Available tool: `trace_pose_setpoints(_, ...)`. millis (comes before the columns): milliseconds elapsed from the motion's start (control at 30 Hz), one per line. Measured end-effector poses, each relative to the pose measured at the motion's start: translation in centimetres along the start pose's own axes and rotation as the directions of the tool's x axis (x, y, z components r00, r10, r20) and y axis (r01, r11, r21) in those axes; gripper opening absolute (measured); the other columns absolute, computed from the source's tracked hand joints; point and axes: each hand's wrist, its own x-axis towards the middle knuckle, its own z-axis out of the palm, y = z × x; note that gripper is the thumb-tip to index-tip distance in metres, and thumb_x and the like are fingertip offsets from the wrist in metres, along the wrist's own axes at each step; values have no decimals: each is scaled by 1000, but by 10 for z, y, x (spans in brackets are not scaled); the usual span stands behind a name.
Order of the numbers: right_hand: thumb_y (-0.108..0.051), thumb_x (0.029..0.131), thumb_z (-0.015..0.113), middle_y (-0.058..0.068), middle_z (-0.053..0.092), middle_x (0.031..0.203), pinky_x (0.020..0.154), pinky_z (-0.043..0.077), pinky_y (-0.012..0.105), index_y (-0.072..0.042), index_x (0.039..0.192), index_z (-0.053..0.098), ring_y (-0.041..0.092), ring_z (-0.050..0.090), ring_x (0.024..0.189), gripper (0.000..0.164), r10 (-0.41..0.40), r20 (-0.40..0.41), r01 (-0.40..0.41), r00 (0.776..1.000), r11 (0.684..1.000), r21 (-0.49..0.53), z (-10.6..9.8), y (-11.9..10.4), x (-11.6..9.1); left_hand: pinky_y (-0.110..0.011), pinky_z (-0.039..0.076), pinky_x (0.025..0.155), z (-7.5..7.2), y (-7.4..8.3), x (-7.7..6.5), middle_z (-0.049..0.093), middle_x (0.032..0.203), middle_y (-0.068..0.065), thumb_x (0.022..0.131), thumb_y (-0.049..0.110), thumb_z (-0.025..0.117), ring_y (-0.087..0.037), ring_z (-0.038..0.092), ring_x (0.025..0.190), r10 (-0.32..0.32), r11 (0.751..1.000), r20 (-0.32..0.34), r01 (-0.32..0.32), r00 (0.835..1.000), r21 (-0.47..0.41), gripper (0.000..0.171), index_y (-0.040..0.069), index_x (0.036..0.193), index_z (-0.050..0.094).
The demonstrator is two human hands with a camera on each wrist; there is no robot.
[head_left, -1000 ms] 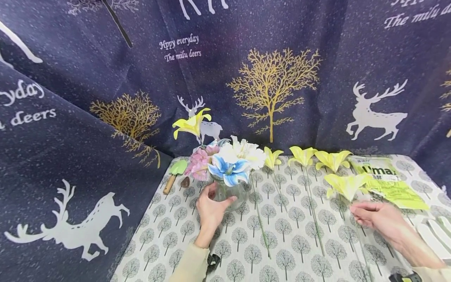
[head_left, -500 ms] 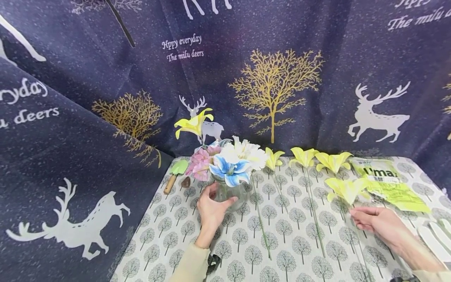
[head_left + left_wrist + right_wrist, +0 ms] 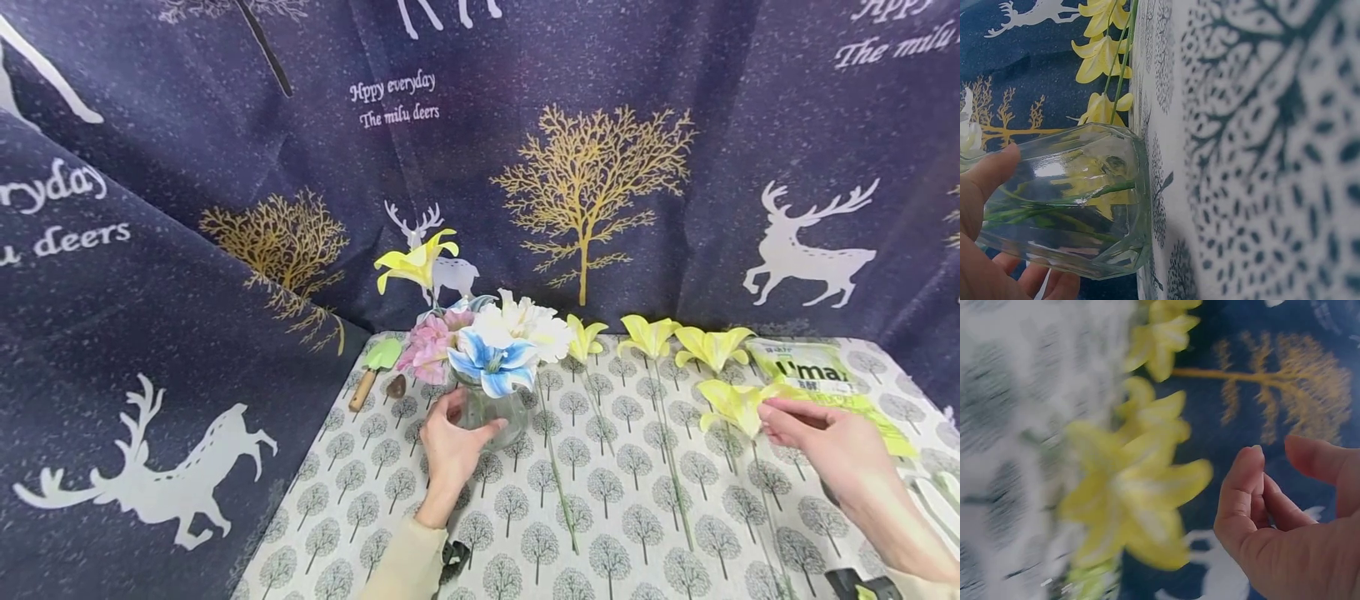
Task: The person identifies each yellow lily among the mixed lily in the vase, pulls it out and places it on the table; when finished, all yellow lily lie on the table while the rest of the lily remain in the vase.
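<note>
In the head view, my left hand (image 3: 452, 446) grips the side of a clear glass vase (image 3: 512, 423), thumb in front and fingers behind. Artificial flowers fill it: a blue lily (image 3: 491, 360), white blooms (image 3: 517, 325), pink ones (image 3: 427, 348) and a tall yellow lily (image 3: 418, 265). Green stems (image 3: 1041, 209) show through the glass in the left wrist view. My right hand (image 3: 843, 446) is beside the bloom of a yellow lily (image 3: 729, 407) lying on the cloth. In the right wrist view, thumb and loosely bent fingers stand apart with nothing between them.
More yellow lilies (image 3: 648, 335) lie in a row to the vase's right, stems toward me. A green packet (image 3: 873, 412) lies at the far right, white objects (image 3: 941, 496) at the edge. A small trowel (image 3: 367, 385) and a brown lump (image 3: 396, 386) sit left.
My right hand has come off the nearest yellow lily's stem and risen slightly beside its bloom. My left hand keeps its grip on the vase. The head view has shifted slightly.
</note>
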Motion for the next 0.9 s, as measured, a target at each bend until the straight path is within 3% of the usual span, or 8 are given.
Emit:
trace_pose_setpoints(167, -44, 93, 69, -36, 71, 87, 67, 48, 8, -23, 128, 69, -7, 70, 78, 41, -126, -51, 129, 991, 990, 59, 5, -42, -6, -40, 56, 92, -1, 0, 1, 73, 110, 4, 53, 43, 98, -20, 68, 101, 9, 1000, -6, -9, 1000, 8, 75, 25, 119, 68)
trace_pose_setpoints(300, -37, 92, 73, -36, 71, 90, 70, 51, 8, -20, 126, 70, -7, 70, 78, 38, -216, -92, 226, 972, 967, 115, 15, -81, -10, -40, 55, 93, -1, -1, 1, 73, 111, 4, 53, 43, 98, -21, 68, 103, 6, 1000, -7, -6, 1000, 7, 75, 26, 119, 68)
trace_pose_setpoints(433, -33, 91, 75, -29, 75, 92, 70, 55, 10, -16, 123, 71, -5, 71, 78, 36, -282, -96, 294, 955, 942, 163, 27, -119, -10, -39, 56, 93, 0, 0, 2, 73, 110, 4, 52, 42, 99, -21, 68, 103, -2, 1000, -3, 2, 1000, 6, 75, 27, 119, 68)
trace_pose_setpoints(633, -49, 88, 73, -28, 75, 95, 76, 54, 12, -21, 124, 71, -5, 71, 86, 45, -321, -64, 327, 945, 934, 145, 45, -169, -10, -39, 57, 94, 0, 2, 2, 72, 111, 3, 53, 40, 99, -20, 68, 103, -5, 1000, 7, 5, 1000, 6, 74, 26, 119, 68)
trace_pose_setpoints(833, -39, 88, 77, -18, 78, 96, 76, 58, 19, -13, 121, 73, 4, 73, 84, 42, -416, -7, 398, 910, 867, 300, 76, -213, -3, -40, 55, 95, -2, 2, 1, 72, 111, 3, 53, 40, 98, -22, 67, 104, -7, 1000, 5, 7, 1000, 10, 75, 25, 119, 67)
trace_pose_setpoints(900, -40, 88, 77, -14, 78, 99, 77, 58, 21, -14, 119, 74, 7, 73, 87, 41, -439, 16, 412, 899, 856, 311, 88, -227, -1, -42, 54, 96, -3, 2, 1, 73, 111, 4, 53, 40, 98, -22, 67, 105, -9, 1000, 2, 9, 1000, 14, 75, 25, 119, 67)
